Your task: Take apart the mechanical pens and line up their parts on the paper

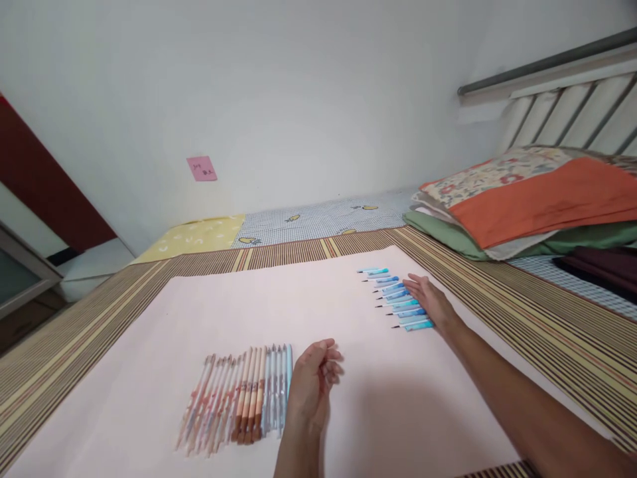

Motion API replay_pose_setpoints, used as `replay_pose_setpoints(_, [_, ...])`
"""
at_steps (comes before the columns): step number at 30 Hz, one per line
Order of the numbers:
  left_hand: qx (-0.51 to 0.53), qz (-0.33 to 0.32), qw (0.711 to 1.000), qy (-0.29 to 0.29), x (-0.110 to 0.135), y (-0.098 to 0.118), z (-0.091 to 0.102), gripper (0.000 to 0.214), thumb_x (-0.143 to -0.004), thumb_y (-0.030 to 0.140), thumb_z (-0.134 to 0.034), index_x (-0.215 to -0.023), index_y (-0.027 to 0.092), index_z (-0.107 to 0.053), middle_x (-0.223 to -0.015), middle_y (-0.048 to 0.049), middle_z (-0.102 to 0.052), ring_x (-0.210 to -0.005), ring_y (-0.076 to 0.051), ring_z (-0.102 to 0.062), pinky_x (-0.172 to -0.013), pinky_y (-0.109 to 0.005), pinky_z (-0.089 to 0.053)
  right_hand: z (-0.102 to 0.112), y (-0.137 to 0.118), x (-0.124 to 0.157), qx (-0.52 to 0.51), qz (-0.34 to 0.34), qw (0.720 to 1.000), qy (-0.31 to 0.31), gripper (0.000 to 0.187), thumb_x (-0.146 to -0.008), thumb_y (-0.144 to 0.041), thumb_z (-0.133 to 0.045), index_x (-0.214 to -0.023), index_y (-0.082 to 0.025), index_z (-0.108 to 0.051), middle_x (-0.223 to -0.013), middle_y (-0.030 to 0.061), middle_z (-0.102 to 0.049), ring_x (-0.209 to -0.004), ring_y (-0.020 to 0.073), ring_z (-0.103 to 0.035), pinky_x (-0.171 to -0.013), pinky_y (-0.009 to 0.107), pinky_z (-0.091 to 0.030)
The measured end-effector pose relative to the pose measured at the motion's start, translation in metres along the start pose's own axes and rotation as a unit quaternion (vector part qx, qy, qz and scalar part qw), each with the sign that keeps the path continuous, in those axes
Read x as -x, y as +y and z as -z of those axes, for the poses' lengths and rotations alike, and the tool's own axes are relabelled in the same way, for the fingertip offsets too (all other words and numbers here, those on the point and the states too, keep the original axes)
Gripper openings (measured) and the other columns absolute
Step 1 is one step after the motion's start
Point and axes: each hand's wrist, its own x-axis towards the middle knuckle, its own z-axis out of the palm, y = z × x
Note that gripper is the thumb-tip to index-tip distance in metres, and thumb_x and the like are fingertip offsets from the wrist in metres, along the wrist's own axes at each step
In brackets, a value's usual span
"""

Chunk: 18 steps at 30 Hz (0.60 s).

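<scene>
My right hand [432, 302] lies at the right ends of several blue and white pens [398, 302] with dark pointed tips facing left. Its fingers are stretched out against the blue ends, not wrapped around any pen. My left hand [314, 378] rests on the pale pink sheet [371, 392], fingers loosely curled and apart, with nothing seen in it. Just left of it lies a row of pens: light blue ones [273, 385] nearest, then peach ones with brown ends [251, 392], then clear pinkish ones [209, 401]. My left wrist partly overlaps the row's right edge.
The sheet lies on a striped mat [94, 318]. Folded orange and floral bedding [537, 192] is stacked at the back right, near a white slatted headboard [572, 113]. A pink note [202, 168] is stuck to the wall. Yellow cloth [204, 236] lies along the back edge.
</scene>
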Motion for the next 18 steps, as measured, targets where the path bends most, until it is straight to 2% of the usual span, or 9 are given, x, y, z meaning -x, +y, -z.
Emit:
replay_pose_setpoints(5, [0.000,0.011,1.000,0.004,-0.001,0.001,-0.001,0.049,-0.061,0.043,-0.088,-0.091,0.008,-0.070,-0.072,-0.0072,-0.072,-0.052,-0.010,-0.059,-0.047,-0.020,-0.038,-0.002,0.003,-0.024,0.002,0.001,0.999,0.032,0.053,-0.092,-0.066,-0.050,-0.116,-0.021,-0.065,-0.125,0.0150,-0.069,-0.127,0.0245,-0.060,-0.115,0.040,-0.040])
replay_pose_setpoints(13, [0.006,0.016,1.000,0.005,-0.002,-0.001,-0.001,0.051,-0.059,0.044,-0.089,-0.090,0.009,-0.070,-0.071,-0.0065,-0.072,-0.051,-0.010,-0.059,-0.046,-0.019,-0.038,-0.016,-0.003,-0.029,0.017,-0.019,0.999,-0.032,0.046,-0.091,-0.060,-0.058,-0.115,-0.022,-0.069,-0.123,0.0129,-0.072,-0.122,0.0254,-0.064,-0.114,0.043,-0.042])
replay_pose_setpoints(18, [0.004,0.018,1.000,0.007,-0.003,-0.002,0.000,0.048,-0.061,0.044,-0.089,-0.088,0.009,-0.070,-0.070,-0.0065,-0.071,-0.050,-0.009,-0.058,-0.046,-0.019,-0.037,-0.012,0.000,-0.033,0.020,-0.016,0.999,-0.021,0.048,-0.092,-0.062,-0.055,-0.119,-0.024,-0.067,-0.131,0.0127,-0.068,-0.129,0.0245,-0.059,-0.116,0.041,-0.039])
